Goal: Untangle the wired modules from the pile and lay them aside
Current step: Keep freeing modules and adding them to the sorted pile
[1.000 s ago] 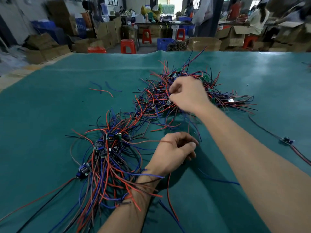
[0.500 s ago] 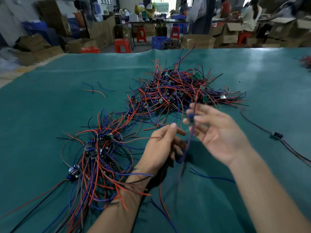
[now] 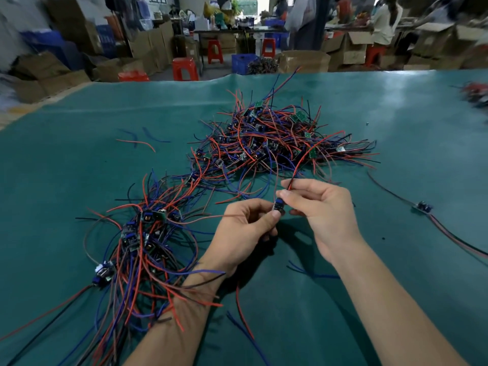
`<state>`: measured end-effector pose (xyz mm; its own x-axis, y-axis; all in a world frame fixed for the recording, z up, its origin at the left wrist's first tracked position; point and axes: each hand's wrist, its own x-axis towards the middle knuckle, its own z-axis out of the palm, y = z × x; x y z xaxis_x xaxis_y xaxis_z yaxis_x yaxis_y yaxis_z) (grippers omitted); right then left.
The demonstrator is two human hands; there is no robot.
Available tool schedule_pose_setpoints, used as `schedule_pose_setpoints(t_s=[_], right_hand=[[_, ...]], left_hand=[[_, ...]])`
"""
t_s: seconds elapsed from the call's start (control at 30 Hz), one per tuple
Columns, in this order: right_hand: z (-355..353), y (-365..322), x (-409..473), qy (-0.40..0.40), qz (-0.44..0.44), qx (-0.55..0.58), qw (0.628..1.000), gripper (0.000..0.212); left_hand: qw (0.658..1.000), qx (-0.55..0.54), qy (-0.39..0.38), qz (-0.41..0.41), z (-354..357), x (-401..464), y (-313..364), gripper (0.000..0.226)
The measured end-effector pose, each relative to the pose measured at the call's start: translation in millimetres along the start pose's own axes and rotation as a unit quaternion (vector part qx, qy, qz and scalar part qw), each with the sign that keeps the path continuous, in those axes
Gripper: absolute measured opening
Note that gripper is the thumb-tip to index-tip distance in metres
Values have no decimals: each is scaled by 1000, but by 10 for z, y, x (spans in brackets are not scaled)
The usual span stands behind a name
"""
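A tangled pile of small wired modules (image 3: 274, 138) with red, blue and black leads lies on the green table mat (image 3: 79, 167) beyond my hands. A second bundle of modules (image 3: 140, 233) lies at the left, its wires draped over my left forearm. Between my hands is one small blue module (image 3: 278, 206). My left hand (image 3: 245, 231) pinches it from below with thumb and fingers. My right hand (image 3: 319, 207) pinches its red wire (image 3: 311, 151) just above it; the wire arcs back toward the pile.
One separate module with long leads (image 3: 422, 206) lies on the mat at the right. Loose wire pieces (image 3: 137, 141) lie at the left, others near my forearms. Another blurred heap (image 3: 475, 95) sits at the far right edge. Cardboard boxes, red stools and people stand beyond the table.
My right hand left the pile and drew a module back toward me. Both hands have closed in on it; the left now pinches the module, the right its red wire.
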<state>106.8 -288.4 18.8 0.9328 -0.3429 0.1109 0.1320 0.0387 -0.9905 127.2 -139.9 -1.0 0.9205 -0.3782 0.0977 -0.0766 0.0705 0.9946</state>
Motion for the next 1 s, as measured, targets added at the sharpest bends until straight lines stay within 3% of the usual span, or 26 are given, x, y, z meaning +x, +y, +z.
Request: schedule_pose_setpoints(t_s=[0.17,0.3,0.4,0.53,0.6,0.67,0.73,0.77,0.87,1.0], right_hand=[[-164,8,106,96,-126,-147,976,22],[-385,-9,209,211,-173,-132,953,22],[-532,-1,263,304,-177,-91,932,8],[-639,-25,293,412,-124,17,902,3],[-548,-10,262,330,-54,-12,942,12],[-342,20,178,137,4,-71,988,18],[-127,73,68,-35,-1,-138,990,25],[-48,106,27,-75,-25,-166,983,33],[-8,115,3,-53,-94,-193,975,41],[-234,-85,76,79,-141,-92,983,13]], left_hand=[[999,32,-40,-15,2,13,-19,4],[997,55,-58,-20,7,19,-35,6],[997,54,-61,-17,8,12,-19,9],[1000,24,11,0,8,36,-42,10],[999,-3,51,7,3,50,-57,6],[998,-13,63,18,7,52,-65,6],[998,-5,60,29,4,43,-55,13],[998,3,54,35,3,44,-51,18],[999,21,32,34,6,43,-48,21],[997,66,-21,25,14,21,-34,15]])
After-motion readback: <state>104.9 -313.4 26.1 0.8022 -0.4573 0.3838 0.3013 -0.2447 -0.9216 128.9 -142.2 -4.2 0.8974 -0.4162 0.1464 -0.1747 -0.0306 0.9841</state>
